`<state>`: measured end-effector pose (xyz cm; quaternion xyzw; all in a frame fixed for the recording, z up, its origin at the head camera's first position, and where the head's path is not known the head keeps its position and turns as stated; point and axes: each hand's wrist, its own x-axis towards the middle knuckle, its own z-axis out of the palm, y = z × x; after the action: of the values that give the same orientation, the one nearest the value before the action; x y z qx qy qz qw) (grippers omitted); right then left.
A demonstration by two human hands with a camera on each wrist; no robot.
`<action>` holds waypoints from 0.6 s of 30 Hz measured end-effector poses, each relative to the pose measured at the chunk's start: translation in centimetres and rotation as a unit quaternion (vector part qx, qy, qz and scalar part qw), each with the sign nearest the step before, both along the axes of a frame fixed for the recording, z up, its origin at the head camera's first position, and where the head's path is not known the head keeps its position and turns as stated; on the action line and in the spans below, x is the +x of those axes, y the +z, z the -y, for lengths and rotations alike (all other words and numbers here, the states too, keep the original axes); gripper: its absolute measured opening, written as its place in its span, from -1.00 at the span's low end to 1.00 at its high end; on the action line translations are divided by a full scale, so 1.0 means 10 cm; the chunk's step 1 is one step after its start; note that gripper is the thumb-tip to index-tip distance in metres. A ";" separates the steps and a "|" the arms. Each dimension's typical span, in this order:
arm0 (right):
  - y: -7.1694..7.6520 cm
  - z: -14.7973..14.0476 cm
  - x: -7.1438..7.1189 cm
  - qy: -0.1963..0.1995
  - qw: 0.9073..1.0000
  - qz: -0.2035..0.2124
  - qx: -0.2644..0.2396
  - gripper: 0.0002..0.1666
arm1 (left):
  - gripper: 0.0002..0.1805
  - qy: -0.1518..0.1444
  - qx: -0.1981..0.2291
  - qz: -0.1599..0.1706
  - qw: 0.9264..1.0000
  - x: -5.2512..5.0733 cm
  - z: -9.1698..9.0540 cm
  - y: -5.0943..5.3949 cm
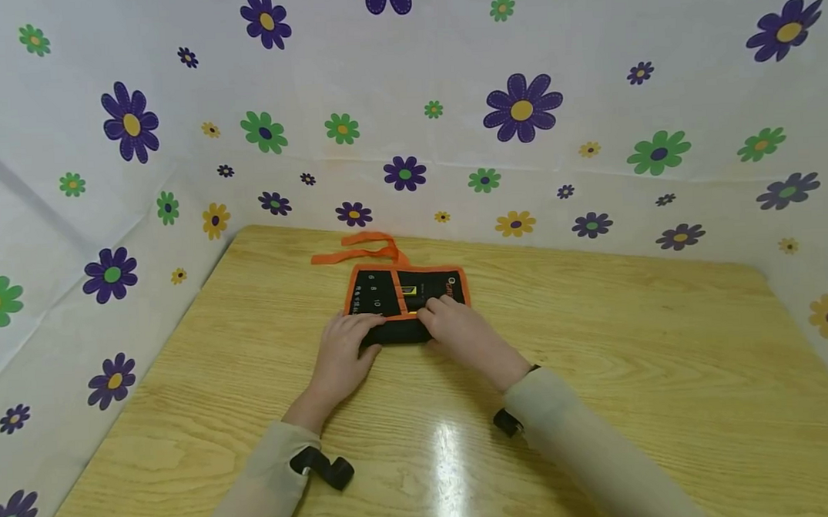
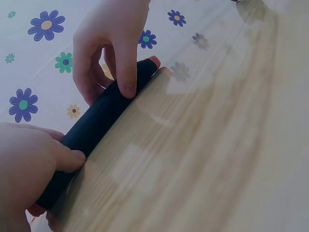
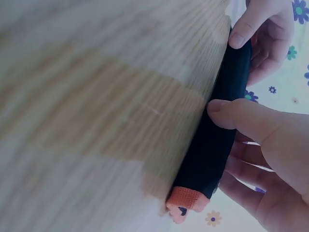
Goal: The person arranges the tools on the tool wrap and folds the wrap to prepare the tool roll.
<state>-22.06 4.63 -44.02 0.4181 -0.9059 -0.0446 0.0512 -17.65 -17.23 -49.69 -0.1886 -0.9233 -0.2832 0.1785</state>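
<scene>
A black fabric tool roll (image 1: 375, 289) with orange trim and printed numbers lies on the table, its near edge rolled or folded into a thick black band (image 1: 398, 332). My left hand (image 1: 342, 350) grips the left end of that band. On the right end, my right hand (image 1: 462, 332) holds it, fingers over the top. The left wrist view shows the left thumb (image 2: 71, 159) pressed along the band's near side. In the right wrist view the right thumb (image 3: 221, 113) lies on the band, and orange trim (image 3: 190, 197) shows at its end.
Orange tie straps (image 1: 354, 255) trail from the tool roll's far edge toward the back left. The wood-grain table (image 1: 633, 341) reaches a white flower-patterned cloth (image 1: 451, 149) behind and to the left. Black straps (image 1: 322, 467) are worn at the wrists.
</scene>
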 end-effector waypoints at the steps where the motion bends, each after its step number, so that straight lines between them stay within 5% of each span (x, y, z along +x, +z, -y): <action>1: 0.01 0.00 0.00 0.008 1.000 -0.007 0.007 -0.41 | -0.56 0.000 0.000 0.001 1.000 0.00 0.00 0.00; 5: 0.05 -0.04 0.01 0.020 1.000 0.008 -0.005 -0.43 | -0.58 0.004 0.004 0.008 1.000 0.00 0.00 -0.01; 12: 0.17 -0.18 0.02 -0.017 0.985 0.148 -0.086 -0.57 | -0.62 -0.005 0.060 0.040 0.997 0.01 -0.02 0.02; 18: 0.23 -0.21 0.04 -0.050 0.964 0.248 -0.076 -0.69 | -0.75 -0.031 0.093 -0.017 0.995 0.00 -0.02 0.02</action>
<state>-21.62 6.69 -41.72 0.3649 -0.9107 0.1272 -0.1458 -17.67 -17.03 -49.51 -0.2049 -0.8834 -0.3696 0.2024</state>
